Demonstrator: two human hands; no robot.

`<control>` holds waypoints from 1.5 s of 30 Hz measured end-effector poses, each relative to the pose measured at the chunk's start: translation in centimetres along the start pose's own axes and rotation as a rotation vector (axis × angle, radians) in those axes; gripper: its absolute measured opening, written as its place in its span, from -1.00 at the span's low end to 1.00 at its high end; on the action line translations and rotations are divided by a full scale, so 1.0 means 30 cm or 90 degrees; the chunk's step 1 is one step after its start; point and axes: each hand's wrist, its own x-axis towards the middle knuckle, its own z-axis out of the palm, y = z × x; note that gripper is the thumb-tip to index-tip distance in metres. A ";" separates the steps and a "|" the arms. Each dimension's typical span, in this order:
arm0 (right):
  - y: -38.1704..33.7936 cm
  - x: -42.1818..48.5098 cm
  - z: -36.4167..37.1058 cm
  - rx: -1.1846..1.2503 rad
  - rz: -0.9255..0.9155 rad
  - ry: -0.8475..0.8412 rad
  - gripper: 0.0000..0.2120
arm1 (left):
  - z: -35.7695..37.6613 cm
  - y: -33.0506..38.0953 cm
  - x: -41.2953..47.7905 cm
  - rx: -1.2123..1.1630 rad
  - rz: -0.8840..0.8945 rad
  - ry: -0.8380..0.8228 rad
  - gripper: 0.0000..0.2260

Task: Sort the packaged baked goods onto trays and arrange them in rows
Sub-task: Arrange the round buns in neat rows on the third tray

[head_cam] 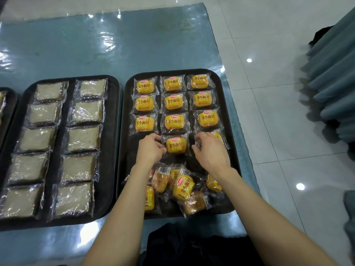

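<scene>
Left fingers [161, 146]: curled close together on the left hand [150, 150], tips pinching the clear left margin of the small yellow bun packet [176, 145] just to their right.
Right fingers [198, 140]: curled and bunched on the right hand [211, 153], closed on the crinkled film of a second yellow bun packet [218, 135] that lies under and just beyond them. The hand hides most of it.
Small yellow bun packet: a rounded, cushion-like loaf in bright yellow, with a red oval logo and red characters on top. It is sealed in glossy clear film with flat wrinkled borders and lies flat between the two hands, label up.
Ranked packets [174, 101]: nine of the same kind beyond the fingertips, in three rows of three, flat, with borders touching or overlapping.
Loose heap of packets [183, 186]: behind the fingers, between the wrists, tumbled. Some stand on edge, some show a browned underside, and one shows a barcode.
Black plastic tray [128, 156]: rectangular and matte, with rounded corners and a raised rim. It carries all the yellow packets.
Second black tray [60, 139]: left of the left fingers, same shape, just beside the first.
Pale square cakes [82, 139]: flat beige slabs in shiny clear wrap, in two columns of five on that second tray.
Blue-grey mat [96, 45]: covered by a glossy clear sheet with bright glare, lying beneath the trays.
White floor tiles [278, 112]: glossy, to the right of the right fingers.
Grey-blue pleated cloth [332, 83]: far right.
</scene>
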 end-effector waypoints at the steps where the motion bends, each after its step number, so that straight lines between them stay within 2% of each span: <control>1: 0.019 -0.005 -0.008 -0.007 -0.006 0.004 -0.78 | 0.004 0.000 -0.003 0.001 -0.002 0.011 -0.51; 3: 0.063 -0.022 -0.027 -0.021 -0.010 0.003 -0.89 | 0.008 0.002 -0.013 0.007 -0.004 0.031 -0.46; 5: 0.111 -0.043 -0.046 -0.030 0.003 -0.011 -0.91 | 0.007 0.009 -0.038 0.057 0.028 0.074 -0.44; 8: 0.175 -0.072 -0.073 -0.034 0.045 -0.065 -0.79 | 0.011 0.032 -0.098 0.215 0.204 0.141 -0.52; 11: 0.223 -0.082 -0.104 -0.026 0.067 -0.179 -0.61 | 0.045 0.054 -0.158 0.337 0.369 0.083 -0.62; 15: 0.257 -0.084 -0.128 0.001 0.095 -0.324 -0.26 | 0.113 0.059 -0.204 0.404 0.342 -0.005 -0.51; 17: 0.256 -0.089 -0.116 -0.012 0.105 -0.348 -0.24 | 0.130 0.061 -0.213 0.438 0.333 0.000 -0.47; 20: 0.261 -0.099 -0.094 -0.041 0.106 -0.349 -0.40 | 0.138 0.067 -0.211 0.467 0.333 0.001 -0.44; 22: 0.274 -0.109 -0.098 -0.007 0.127 -0.336 -0.52 | 0.138 0.067 -0.208 0.467 0.330 -0.004 -0.41; 27: 0.323 -0.122 -0.162 0.082 0.213 -0.250 -0.56 | 0.138 0.079 -0.193 0.471 0.309 -0.023 -0.46; 32: 0.352 -0.109 -0.203 0.407 0.339 -0.088 -0.60 | 0.123 0.094 -0.227 0.351 0.394 0.033 -0.62; 35: 0.361 -0.105 -0.208 0.486 0.378 -0.062 -0.68 | 0.148 0.113 -0.286 0.368 0.479 -0.097 -0.50; 39: 0.367 -0.117 -0.203 0.512 0.399 -0.054 -0.80 | 0.218 0.075 -0.346 0.526 0.578 -0.251 -0.30; 41: 0.362 -0.126 -0.200 0.499 0.401 -0.061 -0.79 | 0.230 0.051 -0.348 0.586 0.609 -0.263 -0.36; 45: 0.349 -0.132 -0.198 0.518 0.373 -0.110 -0.64 | 0.205 0.028 -0.335 0.608 0.612 -0.257 -0.45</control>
